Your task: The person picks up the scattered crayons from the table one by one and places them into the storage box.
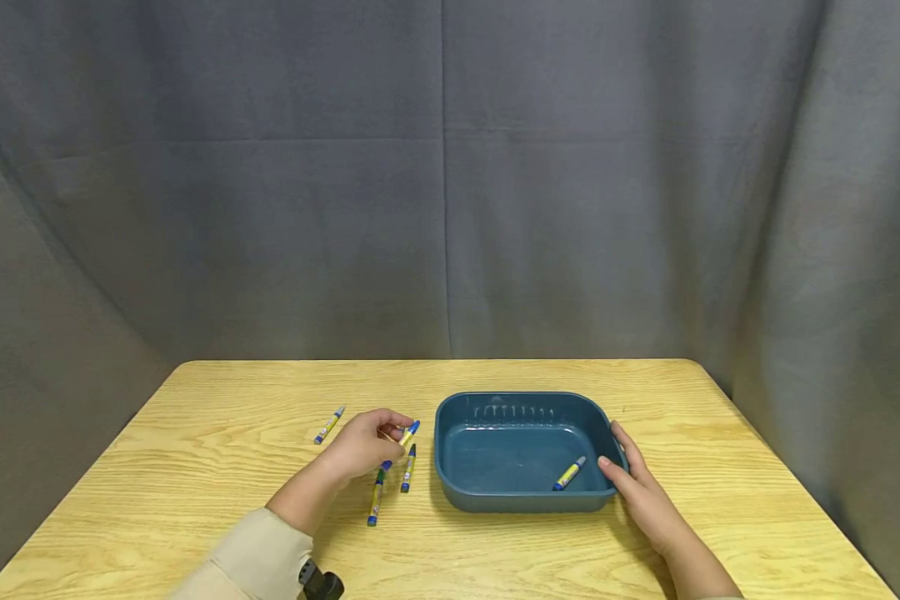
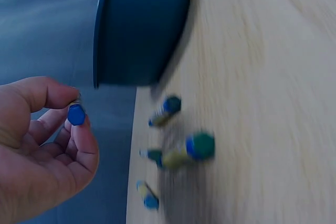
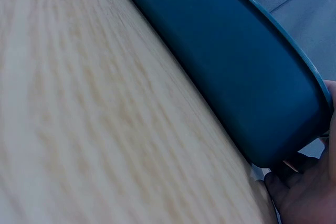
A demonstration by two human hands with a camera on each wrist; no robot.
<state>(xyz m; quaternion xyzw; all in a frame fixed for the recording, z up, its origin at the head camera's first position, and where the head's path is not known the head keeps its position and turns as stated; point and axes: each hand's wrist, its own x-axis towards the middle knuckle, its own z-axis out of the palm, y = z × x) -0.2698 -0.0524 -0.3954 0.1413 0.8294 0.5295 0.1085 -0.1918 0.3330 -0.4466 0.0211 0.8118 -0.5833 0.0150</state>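
Observation:
My left hand (image 1: 367,442) pinches a blue crayon (image 2: 76,114) with a yellow wrapper between thumb and fingers, raised above the table left of the basin. Below and around this hand lie a dark-tipped crayon (image 1: 408,469), a green crayon (image 1: 376,500) and, farther left, a pale-tipped crayon (image 1: 330,425). The dark teal rectangular basin (image 1: 521,502) stands on the table with one crayon (image 1: 569,473) lying inside, toward its front right. My right hand (image 1: 645,500) grips the basin's right rim, thumb over the inner side and fingers outside.
The wood-grain table (image 1: 232,483) extends around the basin and the crayons. Grey curtains (image 1: 307,208) hang behind it and along both sides. A black device (image 1: 321,581) is strapped at the left wrist.

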